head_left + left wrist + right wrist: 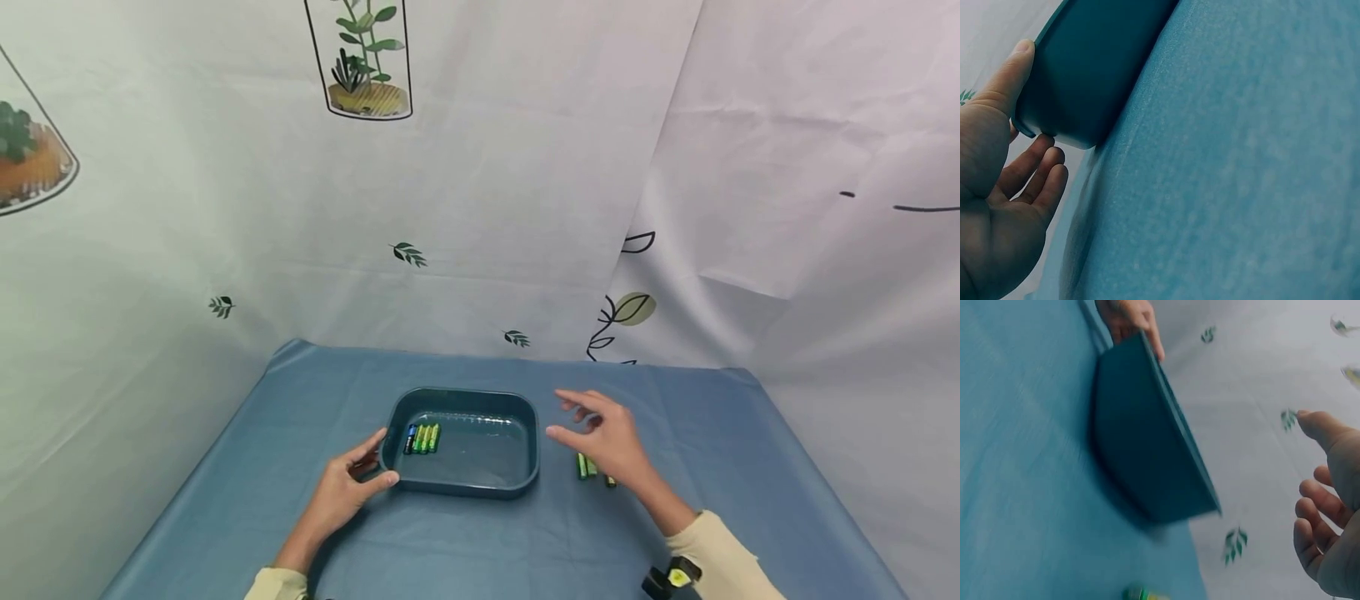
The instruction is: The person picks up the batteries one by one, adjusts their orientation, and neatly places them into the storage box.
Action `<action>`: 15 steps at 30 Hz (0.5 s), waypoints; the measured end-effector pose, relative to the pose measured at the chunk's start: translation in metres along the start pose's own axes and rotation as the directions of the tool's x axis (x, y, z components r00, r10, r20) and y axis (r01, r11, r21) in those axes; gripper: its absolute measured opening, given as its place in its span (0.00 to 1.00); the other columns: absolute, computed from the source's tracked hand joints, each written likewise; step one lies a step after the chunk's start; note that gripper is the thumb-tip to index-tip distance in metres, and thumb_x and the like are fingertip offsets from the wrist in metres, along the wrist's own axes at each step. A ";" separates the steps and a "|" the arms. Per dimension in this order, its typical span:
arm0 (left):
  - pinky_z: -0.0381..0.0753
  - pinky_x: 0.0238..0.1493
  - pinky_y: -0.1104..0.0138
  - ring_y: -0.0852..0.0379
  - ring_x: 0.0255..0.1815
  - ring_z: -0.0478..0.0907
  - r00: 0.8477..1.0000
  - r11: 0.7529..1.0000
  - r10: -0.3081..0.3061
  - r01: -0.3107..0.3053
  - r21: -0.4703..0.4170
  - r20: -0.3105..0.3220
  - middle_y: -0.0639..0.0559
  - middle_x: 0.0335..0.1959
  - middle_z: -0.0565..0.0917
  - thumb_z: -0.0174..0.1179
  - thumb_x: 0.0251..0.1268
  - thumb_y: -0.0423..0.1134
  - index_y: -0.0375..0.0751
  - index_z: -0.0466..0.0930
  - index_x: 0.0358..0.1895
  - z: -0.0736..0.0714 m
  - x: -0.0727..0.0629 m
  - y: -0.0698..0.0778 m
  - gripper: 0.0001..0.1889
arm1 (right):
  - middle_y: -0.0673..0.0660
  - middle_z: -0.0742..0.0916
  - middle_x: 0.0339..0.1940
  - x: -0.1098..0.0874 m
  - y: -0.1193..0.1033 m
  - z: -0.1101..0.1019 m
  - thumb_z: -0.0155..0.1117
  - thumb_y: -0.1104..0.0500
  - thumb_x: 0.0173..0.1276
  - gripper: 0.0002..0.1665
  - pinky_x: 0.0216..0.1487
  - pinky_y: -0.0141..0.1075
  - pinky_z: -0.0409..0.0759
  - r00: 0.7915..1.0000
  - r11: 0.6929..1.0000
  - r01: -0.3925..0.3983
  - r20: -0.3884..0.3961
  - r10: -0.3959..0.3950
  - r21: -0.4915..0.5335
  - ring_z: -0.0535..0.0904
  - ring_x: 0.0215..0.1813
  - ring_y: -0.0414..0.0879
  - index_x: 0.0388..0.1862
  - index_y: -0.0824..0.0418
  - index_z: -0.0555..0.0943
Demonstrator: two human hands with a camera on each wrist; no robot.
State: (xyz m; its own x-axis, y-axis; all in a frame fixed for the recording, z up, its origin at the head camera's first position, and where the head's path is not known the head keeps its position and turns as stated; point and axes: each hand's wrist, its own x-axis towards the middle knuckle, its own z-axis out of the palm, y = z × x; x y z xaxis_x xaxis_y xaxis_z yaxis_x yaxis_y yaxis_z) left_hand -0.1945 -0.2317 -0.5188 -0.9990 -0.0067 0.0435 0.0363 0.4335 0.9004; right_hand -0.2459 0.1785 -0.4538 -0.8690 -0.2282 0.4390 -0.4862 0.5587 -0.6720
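Note:
A dark teal rectangular dish (487, 485) stands on the blue cloth. Inside it, near the left wall, several slim batteries (422, 439) lie side by side, mostly green and yellow, with a dark one at the left. My left hand (339, 493) holds the dish's near-left corner, thumb on the front rim and fingers along the left side. To the right of the dish, my right hand (611, 433) hovers with its thumb and fingers apart and nothing between them. Below it on the cloth lie more green batteries (582, 467), partly hidden by the hand and wrist.
The blue cloth (450, 550) covers the table. A pale curtain (487, 208) printed with leaves and plant jars hangs behind and at both sides. On my right wrist is a dark strapped device (671, 577).

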 end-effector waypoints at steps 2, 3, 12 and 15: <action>0.79 0.66 0.50 0.40 0.67 0.76 1.000 1.000 -0.002 0.002 -0.002 0.001 0.39 0.75 0.70 0.74 0.62 0.44 0.47 0.69 0.76 0.000 0.000 0.000 0.39 | 0.45 0.86 0.44 -0.009 0.012 -0.008 0.82 0.51 0.59 0.31 0.37 0.33 0.84 1.000 1.000 -0.009 -0.024 0.009 0.003 0.82 0.39 0.46 0.62 0.49 0.85; 0.79 0.66 0.51 0.40 0.67 0.76 1.000 1.000 -0.002 0.002 -0.004 0.000 0.39 0.75 0.70 0.74 0.62 0.44 0.47 0.70 0.76 0.000 0.000 0.001 0.39 | 0.45 0.86 0.44 -0.013 0.018 -0.011 0.82 0.52 0.59 0.31 0.37 0.33 0.84 0.999 1.000 -0.020 -0.032 0.020 0.002 0.82 0.39 0.47 0.62 0.50 0.85; 0.79 0.66 0.51 0.39 0.68 0.75 1.000 1.000 0.006 -0.006 0.001 -0.005 0.39 0.76 0.69 0.74 0.62 0.43 0.47 0.69 0.77 0.000 0.002 -0.002 0.39 | 0.54 0.87 0.46 -0.043 0.064 -0.037 0.81 0.55 0.60 0.32 0.39 0.33 0.83 0.994 0.993 -0.103 -0.038 0.101 -0.063 0.82 0.43 0.51 0.64 0.52 0.84; 0.80 0.66 0.51 0.39 0.68 0.75 1.000 1.000 -0.001 0.001 -0.001 -0.011 0.40 0.75 0.70 0.75 0.62 0.43 0.47 0.69 0.76 0.002 0.002 -0.002 0.39 | 0.55 0.87 0.47 -0.051 0.078 -0.042 0.81 0.55 0.60 0.33 0.37 0.32 0.81 0.993 0.988 -0.117 -0.026 0.115 -0.097 0.81 0.44 0.50 0.64 0.54 0.83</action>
State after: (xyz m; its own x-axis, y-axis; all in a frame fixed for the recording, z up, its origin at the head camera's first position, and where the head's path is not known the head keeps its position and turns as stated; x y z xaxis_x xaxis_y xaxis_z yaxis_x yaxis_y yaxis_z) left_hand -0.1971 -0.2314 -0.5215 -0.9987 -0.0173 0.0471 0.0350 0.4329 0.9007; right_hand -0.2358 0.2675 -0.5036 -0.9167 -0.1417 0.3737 -0.3696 0.6562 -0.6579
